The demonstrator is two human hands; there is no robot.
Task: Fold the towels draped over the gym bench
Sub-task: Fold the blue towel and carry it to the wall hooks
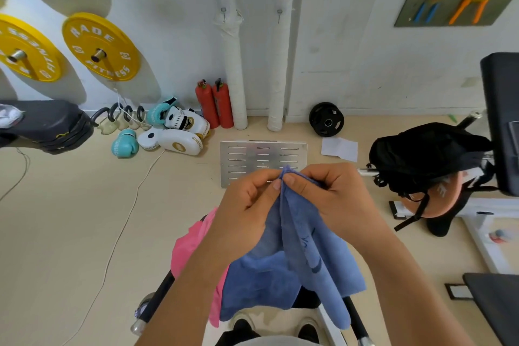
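Observation:
A blue towel point(295, 261) hangs in front of me, lifted by its top edge. My left hand point(247, 205) and my right hand point(331, 196) pinch that edge side by side, thumbs nearly touching at the top corner. The cloth droops in folds down to a black bench point(306, 300), mostly hidden beneath it. A pink towel point(191, 244) lies draped over the bench's left side, partly behind my left forearm.
A metal slotted plate point(261, 157) lies on the floor ahead. Boxing gloves point(174, 132) and two fire extinguishers point(214, 104) sit by the wall. A black bag point(427, 157) hangs on a machine at right. A black pad point(47, 123) juts in from the left.

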